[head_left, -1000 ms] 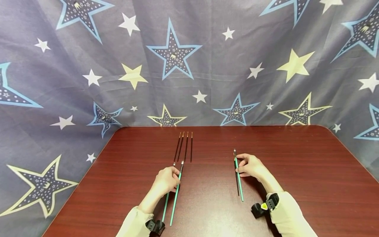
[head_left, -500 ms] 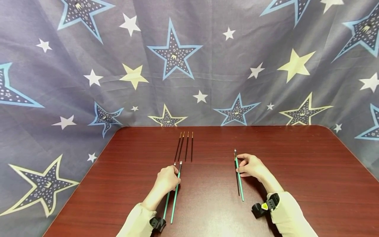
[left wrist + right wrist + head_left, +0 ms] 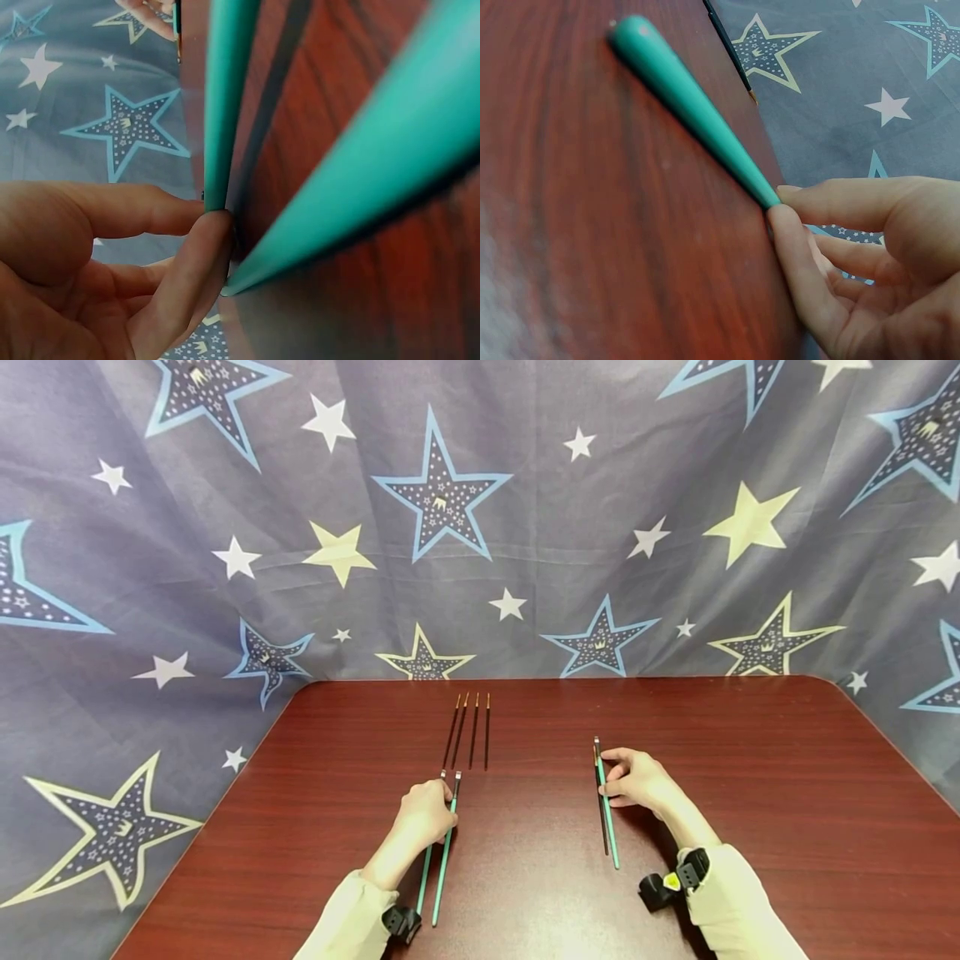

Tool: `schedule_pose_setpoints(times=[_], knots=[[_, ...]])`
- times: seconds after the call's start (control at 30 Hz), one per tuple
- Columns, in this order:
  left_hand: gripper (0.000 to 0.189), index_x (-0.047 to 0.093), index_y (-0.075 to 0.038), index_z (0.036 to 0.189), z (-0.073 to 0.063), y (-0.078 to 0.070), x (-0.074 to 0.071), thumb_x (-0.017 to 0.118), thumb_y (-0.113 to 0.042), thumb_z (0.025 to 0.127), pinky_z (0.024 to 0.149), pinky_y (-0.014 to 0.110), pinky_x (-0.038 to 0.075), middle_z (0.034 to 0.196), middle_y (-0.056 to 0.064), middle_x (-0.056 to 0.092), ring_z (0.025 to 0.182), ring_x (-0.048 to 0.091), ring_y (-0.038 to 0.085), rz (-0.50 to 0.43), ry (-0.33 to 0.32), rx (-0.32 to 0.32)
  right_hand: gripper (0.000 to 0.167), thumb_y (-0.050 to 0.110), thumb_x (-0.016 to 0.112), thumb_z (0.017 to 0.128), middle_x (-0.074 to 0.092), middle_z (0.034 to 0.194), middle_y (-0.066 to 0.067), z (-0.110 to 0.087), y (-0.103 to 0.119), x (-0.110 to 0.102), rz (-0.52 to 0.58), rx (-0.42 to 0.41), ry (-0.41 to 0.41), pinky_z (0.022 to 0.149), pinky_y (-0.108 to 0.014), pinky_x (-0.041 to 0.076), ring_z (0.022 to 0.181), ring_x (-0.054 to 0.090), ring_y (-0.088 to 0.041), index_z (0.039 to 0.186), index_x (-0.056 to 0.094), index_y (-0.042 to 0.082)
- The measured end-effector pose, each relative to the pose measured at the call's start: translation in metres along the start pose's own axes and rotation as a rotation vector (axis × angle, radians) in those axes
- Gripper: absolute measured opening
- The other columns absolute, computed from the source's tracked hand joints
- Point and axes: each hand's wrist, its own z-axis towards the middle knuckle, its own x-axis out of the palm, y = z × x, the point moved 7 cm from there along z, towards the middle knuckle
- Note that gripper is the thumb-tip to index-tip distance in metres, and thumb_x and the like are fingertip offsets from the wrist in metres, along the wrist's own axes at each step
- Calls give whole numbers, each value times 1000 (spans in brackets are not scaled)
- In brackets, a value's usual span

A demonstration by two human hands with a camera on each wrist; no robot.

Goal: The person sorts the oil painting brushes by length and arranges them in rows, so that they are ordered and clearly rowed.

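In the head view my left hand (image 3: 423, 814) pinches a teal-handled paintbrush (image 3: 442, 877) between thumb and finger, its flat bristle end pointing away from me. A second teal paintbrush (image 3: 424, 877) lies close on its left, partly hidden under the hand. The left wrist view shows the gripped handle (image 3: 225, 97) at the fingertips, with the other handle (image 3: 352, 165) nearer the camera. On the right, my right hand (image 3: 637, 781) pinches another teal paintbrush (image 3: 610, 827). A thin black paintbrush (image 3: 602, 818) lies alongside it, slightly overlapped near the top.
Several thin black paintbrushes (image 3: 473, 731) lie side by side toward the back of the red-brown table (image 3: 540, 860), bristles pointing away. Behind the table's far edge hangs a grey curtain (image 3: 525, 527) printed with stars. Each wrist wears a small black camera.
The paintbrush in my left hand has shifted slightly left, closer to the teal one beside it, and its bristle end is a little lower. My right hand stays in place.
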Motion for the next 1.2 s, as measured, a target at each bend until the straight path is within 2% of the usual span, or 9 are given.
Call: schedule_pose_setpoints(times=[0.23, 0.5, 0.8, 1.03, 1.2], knots=[[20, 60, -3, 89, -2, -1, -1, 67, -4, 71, 72, 36, 56, 70, 11, 64, 34, 54, 6, -14, 5, 6, 60, -9, 65, 72, 49, 80, -9, 3, -3, 1, -24, 54, -39, 61, -32, 58, 62, 60, -12, 127, 42, -8], [21, 58, -3, 91, -2, 2, -1, 68, -4, 73, 60, 30, 56, 72, 12, 64, 35, 54, 6, -48, 14, -6, 60, -10, 65, 73, 48, 80, -9, 3, -3, 2, -24, 60, -36, 60, -31, 58, 61, 60, -12, 128, 41, -8], [23, 59, -3, 92, -7, 2, -6, 69, -6, 71, 59, 30, 56, 64, 4, 61, 36, 54, 5, -74, 0, -4, 61, -9, 66, 72, 49, 80, -9, 3, -3, 2, -41, 54, -41, 60, -32, 58, 61, 59, -12, 127, 42, -8], [17, 59, -6, 84, -10, -10, -19, 68, -6, 69, 71, 39, 54, 47, -5, 55, 36, 52, 4, -34, -52, 52, 61, -8, 66, 72, 49, 81, -10, 2, -3, 1, -53, 59, -38, 61, -32, 58, 62, 59, -12, 128, 42, -8], [19, 60, -4, 87, -6, -26, -19, 69, -8, 71, 71, 39, 54, 50, -5, 56, 45, 55, 8, -23, -39, 96, 60, -8, 66, 73, 49, 81, -10, 2, -3, 2, -34, 53, -32, 61, -32, 58, 62, 60, -12, 128, 41, -9]])
